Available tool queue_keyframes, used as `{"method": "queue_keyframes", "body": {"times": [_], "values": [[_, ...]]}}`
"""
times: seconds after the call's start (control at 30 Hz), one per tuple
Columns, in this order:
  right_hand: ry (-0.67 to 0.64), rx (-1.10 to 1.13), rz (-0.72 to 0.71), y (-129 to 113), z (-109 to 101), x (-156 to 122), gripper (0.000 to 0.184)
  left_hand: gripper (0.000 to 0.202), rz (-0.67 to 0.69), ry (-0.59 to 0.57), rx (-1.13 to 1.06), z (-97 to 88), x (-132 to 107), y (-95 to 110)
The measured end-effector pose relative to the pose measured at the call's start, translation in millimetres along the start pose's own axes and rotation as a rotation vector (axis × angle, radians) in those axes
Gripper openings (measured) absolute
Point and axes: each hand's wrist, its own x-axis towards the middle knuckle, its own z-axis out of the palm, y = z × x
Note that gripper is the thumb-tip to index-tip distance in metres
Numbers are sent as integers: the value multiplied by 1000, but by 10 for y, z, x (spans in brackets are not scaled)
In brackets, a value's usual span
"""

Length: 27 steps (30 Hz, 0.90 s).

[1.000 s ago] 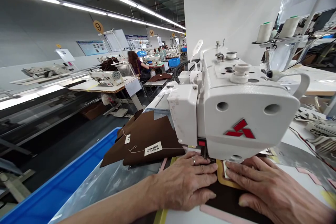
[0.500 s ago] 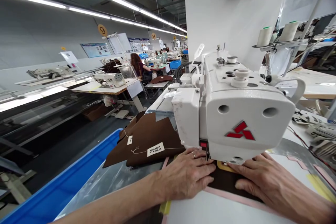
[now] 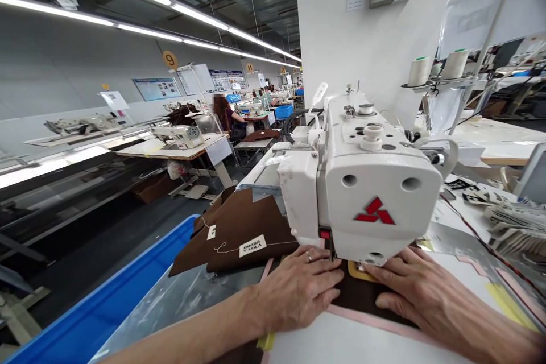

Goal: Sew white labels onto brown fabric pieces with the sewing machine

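My left hand (image 3: 298,290) lies flat on a dark brown leather piece (image 3: 362,301), its fingertips reaching the foot of a white industrial sewing machine head (image 3: 362,182). My right hand (image 3: 426,296) presses the same piece from the other side. Between the hands, a tan edge band (image 3: 359,271) runs in under the machine. The needle area is mostly hidden by the machine and my fingers. A pink strip (image 3: 371,324) lies along the near side of the leather. Stacked brown leather pieces (image 3: 243,239) with a white tag (image 3: 252,245) reading "Bimba y Lola" rest left of the machine.
A blue bin rim (image 3: 106,287) runs along the near left, beside a clear plastic sheet (image 3: 179,301). White thread cones (image 3: 420,71) stand behind the machine. A metal template (image 3: 456,247) lies right. Rows of sewing stations stretch back, with a seated co-worker (image 3: 224,116) far off.
The leather has slid away from me under the machine, hiding most of the tan band. Both hands moved with it, and the view has tilted slightly.
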Motion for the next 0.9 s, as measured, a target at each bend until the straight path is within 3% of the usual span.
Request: {"method": "queue_keyframes", "body": {"times": [0.27,0.43,0.57,0.7,0.9], "values": [[139,-188,-5,140,60,-369,45,36,10,3,20,3,-13,-13],[82,-210,-46,-3,82,-417,59,33,-25,-76,8,-237,-237,8],[111,-293,-142,-224,23,-220,58,29,-26,-16,-17,-443,-424,22],[99,-322,-181,-306,-36,-90,54,30,-4,8,-25,-429,-252,72],[95,-330,-196,-273,-1,-98,59,48,72,-119,-28,-114,168,70]]}}
